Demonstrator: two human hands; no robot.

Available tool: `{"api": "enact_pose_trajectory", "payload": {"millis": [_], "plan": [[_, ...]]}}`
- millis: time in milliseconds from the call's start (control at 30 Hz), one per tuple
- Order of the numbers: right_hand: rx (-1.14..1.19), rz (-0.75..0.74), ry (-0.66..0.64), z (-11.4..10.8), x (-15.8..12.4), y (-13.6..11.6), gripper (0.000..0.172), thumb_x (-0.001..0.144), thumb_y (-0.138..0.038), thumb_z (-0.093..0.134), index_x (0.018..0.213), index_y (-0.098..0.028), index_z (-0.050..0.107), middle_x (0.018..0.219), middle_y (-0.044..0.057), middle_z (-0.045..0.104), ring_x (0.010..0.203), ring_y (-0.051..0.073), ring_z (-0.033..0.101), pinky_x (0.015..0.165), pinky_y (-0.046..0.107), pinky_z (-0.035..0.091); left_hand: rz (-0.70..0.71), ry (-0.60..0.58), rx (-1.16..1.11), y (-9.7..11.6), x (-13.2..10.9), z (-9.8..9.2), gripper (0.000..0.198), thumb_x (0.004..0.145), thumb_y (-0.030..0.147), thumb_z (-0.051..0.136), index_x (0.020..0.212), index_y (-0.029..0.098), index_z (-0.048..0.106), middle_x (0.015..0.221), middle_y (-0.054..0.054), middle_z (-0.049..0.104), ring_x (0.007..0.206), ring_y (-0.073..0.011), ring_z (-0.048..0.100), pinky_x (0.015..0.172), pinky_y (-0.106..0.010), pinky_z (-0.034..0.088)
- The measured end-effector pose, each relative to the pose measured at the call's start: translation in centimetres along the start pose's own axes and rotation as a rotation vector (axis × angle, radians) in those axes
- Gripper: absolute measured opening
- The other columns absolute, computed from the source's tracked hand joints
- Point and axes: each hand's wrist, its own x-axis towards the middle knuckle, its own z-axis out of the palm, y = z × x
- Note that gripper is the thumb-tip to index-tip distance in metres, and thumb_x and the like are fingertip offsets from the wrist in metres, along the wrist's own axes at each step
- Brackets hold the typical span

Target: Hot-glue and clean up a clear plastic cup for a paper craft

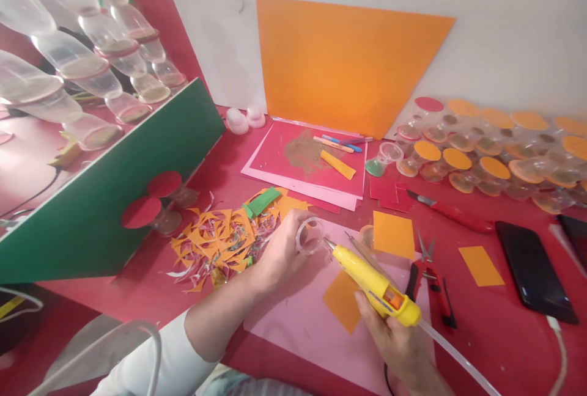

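A small clear plastic cup (pixel 310 236) is in my left hand (pixel 285 249), its round rim facing up toward me. My right hand (pixel 389 335) grips a yellow hot glue gun (pixel 373 280) with a clear glue stick trailing from its back end. The gun's metal nozzle points left, close to the cup's rim; whether it touches, I cannot tell. Below the hands lies a pink sheet (pixel 293 329) with an orange paper square (pixel 343 301) on it. Another orange square (pixel 393 234) rests beside a pen-like tool, partly over a clear round piece.
Orange and coloured paper scraps (pixel 224 237) pile up at the left. Red-handled pliers (pixel 428 280), a red cutter (pixel 452 212) and a black phone (pixel 534 271) lie at the right. Several orange-topped cup pieces (pixel 458 159) stand behind. A green board (pixel 114 182) leans at the left.
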Motion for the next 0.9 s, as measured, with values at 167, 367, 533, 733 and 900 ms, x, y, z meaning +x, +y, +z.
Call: {"api": "enact_pose_trajectory", "payload": {"millis": [167, 367, 533, 733, 900], "plan": [[-0.078, -0.022, -0.028, -0.3, -0.2, 0.2, 0.024, 0.091, -0.018, 0.058, 0.068, -0.023, 0.055, 0.053, -0.001, 0.056, 0.043, 0.017, 0.055, 0.039, 0.025, 0.050, -0.042, -0.045, 0.000, 0.2, -0.1, 0.0, 0.020, 0.085, 0.020, 0.058, 0.103, 0.022, 0.050, 0.095, -0.004, 0.065, 0.066, -0.0122, 0.055, 0.060, -0.026, 0.045], [-0.144, -0.046, -0.029, -0.3, -1.0, 1.0, 0.020, 0.091, -0.019, 0.059, 0.072, -0.021, 0.057, 0.056, 0.001, 0.061, 0.040, 0.016, 0.053, 0.036, 0.026, 0.046, -0.089, -0.104, -0.013, 0.3, -0.1, 0.0, 0.014, 0.089, 0.024, 0.056, 0.100, 0.022, 0.047, 0.101, -0.009, 0.069, 0.069, -0.0145, 0.057, 0.062, -0.028, 0.044], [-0.117, -0.043, -0.055, -0.2, -1.1, 1.1, 0.016, 0.094, -0.018, 0.057, 0.079, -0.022, 0.054, 0.060, 0.000, 0.060, 0.046, 0.015, 0.060, 0.040, 0.023, 0.049, -0.080, -0.067, -0.007, 0.2, 0.0, -0.2, 0.013, 0.089, 0.024, 0.056, 0.099, 0.022, 0.050, 0.099, -0.007, 0.069, 0.071, -0.0142, 0.059, 0.062, -0.027, 0.044], [-0.059, -0.048, -0.059, 0.1, -1.2, 1.0, 0.014, 0.094, -0.016, 0.056, 0.082, -0.022, 0.054, 0.062, -0.002, 0.060, 0.045, 0.013, 0.058, 0.042, 0.021, 0.051, -0.063, 0.001, 0.018, -0.2, 0.1, -0.2, 0.018, 0.084, 0.023, 0.060, 0.101, 0.021, 0.055, 0.092, -0.003, 0.067, 0.069, -0.0129, 0.061, 0.060, -0.024, 0.045], [-0.040, -0.012, 0.009, 0.5, -1.8, 0.9, 0.008, 0.093, -0.020, 0.059, 0.085, -0.022, 0.059, 0.062, 0.001, 0.062, 0.048, 0.017, 0.060, 0.042, 0.026, 0.052, -0.084, 0.001, -0.034, 0.5, 0.4, -0.2, 0.015, 0.084, 0.024, 0.060, 0.097, 0.022, 0.053, 0.082, -0.001, 0.068, 0.068, -0.0139, 0.062, 0.062, -0.026, 0.046]]}}
